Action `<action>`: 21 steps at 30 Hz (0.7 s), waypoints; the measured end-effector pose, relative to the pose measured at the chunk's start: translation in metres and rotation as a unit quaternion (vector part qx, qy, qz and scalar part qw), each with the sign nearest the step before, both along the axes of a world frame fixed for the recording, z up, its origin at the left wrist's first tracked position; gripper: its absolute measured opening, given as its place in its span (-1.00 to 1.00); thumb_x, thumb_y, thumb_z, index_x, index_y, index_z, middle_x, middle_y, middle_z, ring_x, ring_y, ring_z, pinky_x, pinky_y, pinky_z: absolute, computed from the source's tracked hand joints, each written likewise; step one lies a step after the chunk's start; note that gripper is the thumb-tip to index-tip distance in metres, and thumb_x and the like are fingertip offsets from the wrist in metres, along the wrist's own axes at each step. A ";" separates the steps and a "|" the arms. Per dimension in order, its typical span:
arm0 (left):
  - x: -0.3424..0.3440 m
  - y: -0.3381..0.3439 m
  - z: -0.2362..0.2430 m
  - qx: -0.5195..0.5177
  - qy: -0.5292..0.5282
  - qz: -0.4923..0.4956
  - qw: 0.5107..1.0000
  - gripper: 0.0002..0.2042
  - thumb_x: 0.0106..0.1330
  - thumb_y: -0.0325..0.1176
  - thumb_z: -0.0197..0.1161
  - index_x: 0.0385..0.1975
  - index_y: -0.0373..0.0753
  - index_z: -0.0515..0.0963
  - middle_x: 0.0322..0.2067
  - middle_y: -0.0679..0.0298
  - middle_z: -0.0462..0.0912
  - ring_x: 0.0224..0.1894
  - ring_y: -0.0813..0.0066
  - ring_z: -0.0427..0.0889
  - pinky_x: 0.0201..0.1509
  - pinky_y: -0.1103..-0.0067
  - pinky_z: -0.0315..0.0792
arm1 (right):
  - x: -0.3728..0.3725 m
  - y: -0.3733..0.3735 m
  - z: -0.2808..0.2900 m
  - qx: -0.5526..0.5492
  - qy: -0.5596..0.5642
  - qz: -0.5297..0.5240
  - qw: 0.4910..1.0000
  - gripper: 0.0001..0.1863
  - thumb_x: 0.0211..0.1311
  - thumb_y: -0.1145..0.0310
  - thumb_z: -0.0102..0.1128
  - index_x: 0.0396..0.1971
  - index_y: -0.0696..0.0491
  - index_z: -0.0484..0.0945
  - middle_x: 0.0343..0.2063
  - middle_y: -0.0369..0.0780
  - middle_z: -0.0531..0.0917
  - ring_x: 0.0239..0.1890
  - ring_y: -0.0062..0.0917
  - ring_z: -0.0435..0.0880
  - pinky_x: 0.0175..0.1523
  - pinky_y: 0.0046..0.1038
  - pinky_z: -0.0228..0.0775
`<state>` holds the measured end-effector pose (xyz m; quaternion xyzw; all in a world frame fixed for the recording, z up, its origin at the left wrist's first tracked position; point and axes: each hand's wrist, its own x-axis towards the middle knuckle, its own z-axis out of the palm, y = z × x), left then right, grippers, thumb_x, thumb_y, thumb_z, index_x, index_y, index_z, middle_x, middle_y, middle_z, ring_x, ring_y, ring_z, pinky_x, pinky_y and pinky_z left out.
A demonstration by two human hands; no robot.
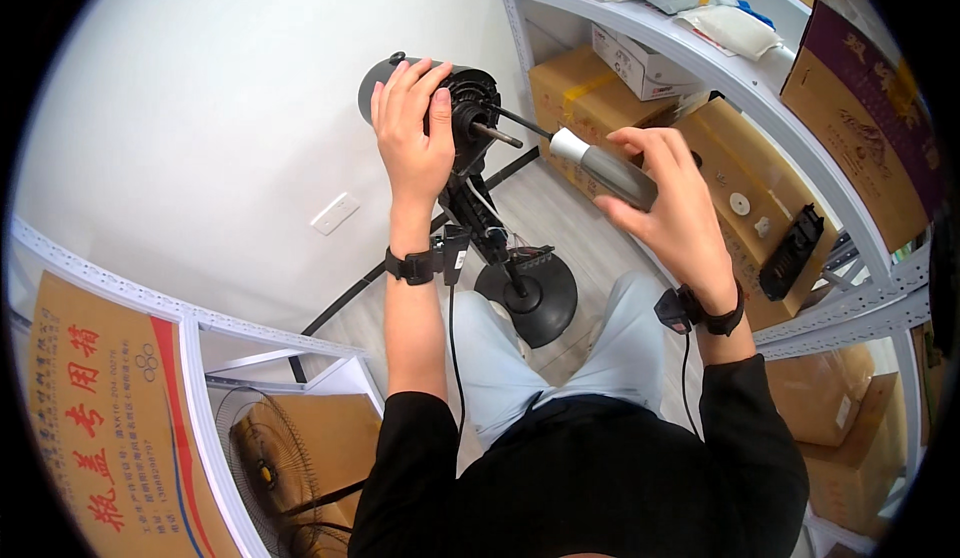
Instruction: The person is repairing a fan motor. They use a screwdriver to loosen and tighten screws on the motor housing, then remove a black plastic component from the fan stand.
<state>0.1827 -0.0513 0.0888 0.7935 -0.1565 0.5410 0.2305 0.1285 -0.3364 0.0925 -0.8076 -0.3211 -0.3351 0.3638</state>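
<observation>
While the person is sitting over a stripped-down pedestal fan, the left hand (412, 128) is wrapping over the top of the black fan motor (462, 108), fingers closed on its housing and the thumb pressing against the front near the bare metal shaft (497, 136). That grip is steadying the motor, which is standing at the head of a black pole rising from the round black base (530, 298) on the pale wooden floor, between the person's knees. Loose wires (518, 246) are showing where the pole is meeting a small control block just above the base.

The right hand (672, 198) is closing its grip around the grey handle of a screwdriver (605, 170), the fingers curling over it, and its thin dark shank is reaching leftward to the motor face just above the shaft. Both wrists are wearing black bands with small devices, and thin cables are hanging down from them.

To the right, a white metal shelf rack (760, 88) is carrying cardboard boxes (585, 88) and flat packets. At the lower left, a wire fan guard (270, 468) is lying beside another box, under a second white rack. A white wall with a socket plate (334, 213) is filling the background.
</observation>
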 end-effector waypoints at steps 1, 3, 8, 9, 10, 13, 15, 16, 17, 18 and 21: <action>0.001 -0.001 0.000 -0.004 -0.006 -0.004 1.000 -0.78 0.45 -0.26 0.12 -0.05 -0.11 0.66 0.03 0.23 0.64 0.22 0.16 0.48 0.44 0.18 0.08 | 0.000 0.000 0.000 -0.010 -0.010 -0.010 1.000 -0.62 0.22 0.25 0.35 -0.04 0.07 0.50 -0.40 -0.11 0.65 -0.34 -0.34 0.69 -0.28 -0.41 0.49; 0.002 -0.001 0.000 -0.008 -0.013 -0.009 1.000 -0.76 0.46 -0.23 0.10 -0.06 -0.10 0.67 0.01 0.24 0.64 0.20 0.14 0.49 0.43 0.16 0.08 | -0.003 0.002 0.001 0.034 0.062 -0.016 0.997 -0.63 0.22 0.27 0.35 -0.04 0.06 0.50 -0.39 -0.12 0.65 -0.37 -0.36 0.67 -0.28 -0.42 0.49; 0.003 0.001 0.000 -0.014 -0.022 -0.026 0.999 -0.60 0.57 -0.09 -0.13 -0.06 -0.14 0.67 0.01 0.22 0.64 0.20 0.11 0.48 0.44 0.16 0.05 | -0.003 0.000 0.006 0.075 0.214 -0.022 0.974 -0.66 0.19 0.27 0.37 -0.08 0.04 0.53 -0.39 -0.14 0.64 -0.40 -0.42 0.65 -0.31 -0.46 0.46; 0.003 0.001 0.000 -0.013 -0.019 -0.029 0.999 -0.58 0.58 -0.08 -0.16 -0.06 -0.14 0.67 0.01 0.22 0.64 0.20 0.10 0.48 0.44 0.16 0.05 | -0.003 0.000 0.005 0.061 0.149 -0.005 0.987 -0.65 0.19 0.27 0.38 -0.08 0.04 0.53 -0.39 -0.15 0.65 -0.40 -0.43 0.65 -0.33 -0.47 0.45; 0.003 0.002 0.000 -0.013 -0.017 -0.032 0.999 -0.55 0.58 -0.07 -0.19 -0.06 -0.15 0.67 0.01 0.21 0.64 0.21 0.10 0.48 0.44 0.16 0.05 | -0.003 0.001 0.005 0.048 0.083 0.011 0.995 -0.65 0.18 0.27 0.39 -0.08 0.04 0.53 -0.39 -0.16 0.65 -0.40 -0.45 0.65 -0.34 -0.48 0.44; 0.001 0.003 0.001 -0.011 -0.014 -0.033 0.999 -0.54 0.59 -0.06 -0.21 -0.06 -0.15 0.67 0.01 0.21 0.64 0.21 0.10 0.47 0.44 0.15 0.04 | -0.003 -0.002 0.003 0.029 0.020 0.047 0.998 -0.64 0.16 0.28 0.40 -0.08 0.04 0.54 -0.40 -0.18 0.65 -0.40 -0.48 0.65 -0.37 -0.51 0.42; 0.001 0.003 0.001 -0.010 -0.014 -0.029 0.999 -0.54 0.59 -0.06 -0.21 -0.07 -0.15 0.67 0.01 0.21 0.63 0.22 0.10 0.46 0.44 0.15 0.04 | -0.006 -0.002 0.005 0.038 0.062 0.043 0.996 -0.63 0.15 0.28 0.41 -0.08 0.05 0.54 -0.40 -0.19 0.66 -0.40 -0.49 0.66 -0.37 -0.53 0.42; 0.002 0.002 0.000 -0.011 -0.015 -0.026 0.999 -0.54 0.59 -0.06 -0.21 -0.07 -0.15 0.67 0.02 0.21 0.63 0.22 0.10 0.46 0.44 0.15 0.04 | -0.009 -0.002 0.008 0.051 0.102 0.030 0.993 -0.64 0.16 0.27 0.40 -0.09 0.05 0.54 -0.39 -0.18 0.66 -0.39 -0.49 0.66 -0.36 -0.53 0.42; 0.001 0.002 -0.001 -0.011 -0.015 -0.023 1.000 -0.53 0.59 -0.06 -0.22 -0.07 -0.15 0.67 0.02 0.21 0.63 0.22 0.10 0.46 0.44 0.14 0.04 | -0.011 -0.001 0.009 0.063 0.142 0.016 0.988 -0.64 0.16 0.27 0.40 -0.09 0.06 0.54 -0.39 -0.18 0.66 -0.39 -0.49 0.67 -0.35 -0.53 0.43; 0.002 0.001 -0.001 -0.011 -0.013 -0.023 1.000 -0.53 0.59 -0.06 -0.22 -0.07 -0.15 0.67 0.02 0.21 0.63 0.22 0.10 0.46 0.44 0.15 0.04 | -0.009 -0.001 0.008 0.075 0.161 0.002 0.984 -0.64 0.17 0.27 0.40 -0.09 0.06 0.54 -0.39 -0.18 0.66 -0.39 -0.49 0.67 -0.36 -0.53 0.43; 0.004 0.000 0.000 -0.012 -0.010 -0.024 1.000 -0.53 0.59 -0.06 -0.22 -0.07 -0.15 0.67 0.02 0.21 0.63 0.22 0.09 0.46 0.44 0.15 0.04 | -0.004 -0.001 0.005 0.090 0.222 -0.022 0.971 -0.61 0.16 0.26 0.41 -0.06 0.07 0.54 -0.31 -0.16 0.67 -0.34 -0.47 0.67 -0.32 -0.49 0.45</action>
